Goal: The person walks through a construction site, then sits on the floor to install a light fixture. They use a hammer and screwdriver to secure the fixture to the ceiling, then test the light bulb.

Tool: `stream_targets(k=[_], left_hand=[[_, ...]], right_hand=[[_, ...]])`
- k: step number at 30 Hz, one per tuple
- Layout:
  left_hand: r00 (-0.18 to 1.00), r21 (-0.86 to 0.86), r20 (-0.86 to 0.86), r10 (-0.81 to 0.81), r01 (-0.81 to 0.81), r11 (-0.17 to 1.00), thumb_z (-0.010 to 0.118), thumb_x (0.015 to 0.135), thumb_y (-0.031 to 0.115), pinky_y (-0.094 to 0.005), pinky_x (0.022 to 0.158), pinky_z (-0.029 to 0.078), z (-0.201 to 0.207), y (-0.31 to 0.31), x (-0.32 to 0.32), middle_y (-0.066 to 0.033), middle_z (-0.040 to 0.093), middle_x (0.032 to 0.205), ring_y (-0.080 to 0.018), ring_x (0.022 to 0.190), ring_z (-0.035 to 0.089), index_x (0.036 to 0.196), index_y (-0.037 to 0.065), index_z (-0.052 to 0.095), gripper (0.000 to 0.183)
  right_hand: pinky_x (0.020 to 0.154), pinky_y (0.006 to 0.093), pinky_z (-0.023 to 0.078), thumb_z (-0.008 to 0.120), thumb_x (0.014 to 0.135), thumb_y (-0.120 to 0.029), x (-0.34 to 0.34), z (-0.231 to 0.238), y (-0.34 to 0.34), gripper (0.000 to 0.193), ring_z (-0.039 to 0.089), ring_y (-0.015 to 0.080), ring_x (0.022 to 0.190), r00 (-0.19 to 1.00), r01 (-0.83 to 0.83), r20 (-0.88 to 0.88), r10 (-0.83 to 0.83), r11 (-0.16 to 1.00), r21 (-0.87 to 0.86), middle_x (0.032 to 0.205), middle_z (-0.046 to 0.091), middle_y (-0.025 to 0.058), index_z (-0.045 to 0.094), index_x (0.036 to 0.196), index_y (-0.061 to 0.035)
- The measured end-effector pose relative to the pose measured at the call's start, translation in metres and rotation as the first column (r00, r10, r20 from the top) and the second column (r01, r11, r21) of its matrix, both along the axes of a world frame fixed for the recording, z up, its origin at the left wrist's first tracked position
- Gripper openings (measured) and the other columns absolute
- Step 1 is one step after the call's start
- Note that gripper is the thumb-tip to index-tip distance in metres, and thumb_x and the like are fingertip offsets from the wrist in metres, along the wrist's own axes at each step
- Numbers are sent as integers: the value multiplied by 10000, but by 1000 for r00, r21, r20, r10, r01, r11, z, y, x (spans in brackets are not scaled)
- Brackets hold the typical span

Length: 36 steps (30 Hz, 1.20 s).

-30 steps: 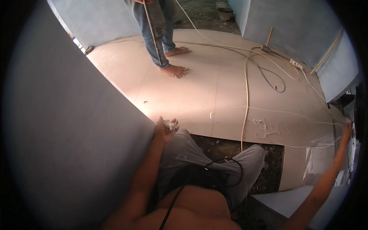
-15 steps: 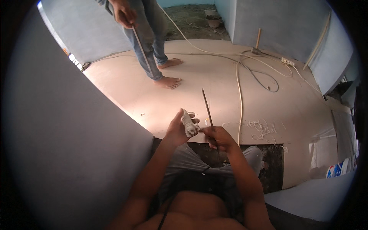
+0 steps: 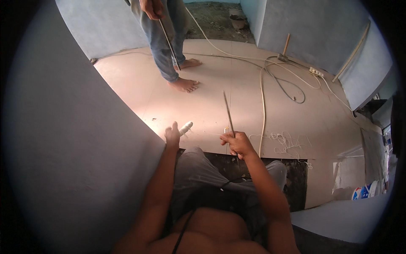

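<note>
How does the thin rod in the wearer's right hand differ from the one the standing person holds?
The wearer's rod points up and away from the right hand, its far end free over the board floor; the standing person's rod hangs down from that person's hand, with its tip near the bare feet. The wearer's looks darker and shorter, the other paler and longer. Both are thin, straight and gripped at one end.

The floor board (image 3: pixel 211 101) looks like smooth, matt wood. The thin rod (image 3: pixel 229 114) looks like dark metal. The walls (image 3: pixel 76 139) are matt and painted. The cord (image 3: pixel 263 106) looks like smooth plastic.
</note>
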<state>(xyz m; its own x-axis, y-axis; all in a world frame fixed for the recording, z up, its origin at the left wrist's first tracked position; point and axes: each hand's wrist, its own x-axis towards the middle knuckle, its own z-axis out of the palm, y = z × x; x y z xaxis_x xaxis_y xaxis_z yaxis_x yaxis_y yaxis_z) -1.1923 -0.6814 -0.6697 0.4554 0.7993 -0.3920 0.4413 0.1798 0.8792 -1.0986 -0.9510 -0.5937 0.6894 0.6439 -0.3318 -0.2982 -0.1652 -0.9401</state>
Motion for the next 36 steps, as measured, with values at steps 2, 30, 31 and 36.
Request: stream_targets(k=[2, 30, 31, 36], left_hand=[[945, 177, 250, -213, 172, 969, 506, 905, 240, -354, 841, 469, 16, -30, 7, -154, 606, 1064, -276, 941, 585, 1163, -59, 507, 395], [352, 362, -87, -932, 882, 300, 542, 922, 205, -246, 557, 417, 99, -127, 6, 0, 607, 758, -75, 608, 511, 1036, 37, 638, 224], [291, 236, -145, -946, 938, 253, 544, 923, 209, -249, 553, 415, 102, -127, 5, 9, 602, 754, -76, 607, 512, 1020, 41, 641, 217], [598, -310, 398, -696, 802, 511, 536, 927, 259, -237, 578, 428, 82, -129, 2, 5, 591, 774, -84, 639, 532, 939, 54, 628, 226]], right_hand=[[309, 229, 313, 652, 861, -222, 1, 4, 6, 247, 393, 68, 353, 999, -25, 44, 27, 998, -59, 721, 621, 75, 635, 879, 23], [662, 272, 471, 654, 848, -130, -24, 13, -42, 156, 598, 122, 693, 794, 115, 603, -78, 993, -22, 749, 641, 39, 650, 869, 24], [697, 276, 471, 653, 847, -128, -23, 14, -44, 158, 605, 126, 730, 772, 116, 633, -53, 992, -58, 758, 643, 35, 648, 883, 26], [721, 293, 476, 655, 833, -137, -34, 11, -44, 173, 620, 163, 772, 752, 262, 635, -176, 964, -43, 860, 647, 90, 654, 943, -3]])
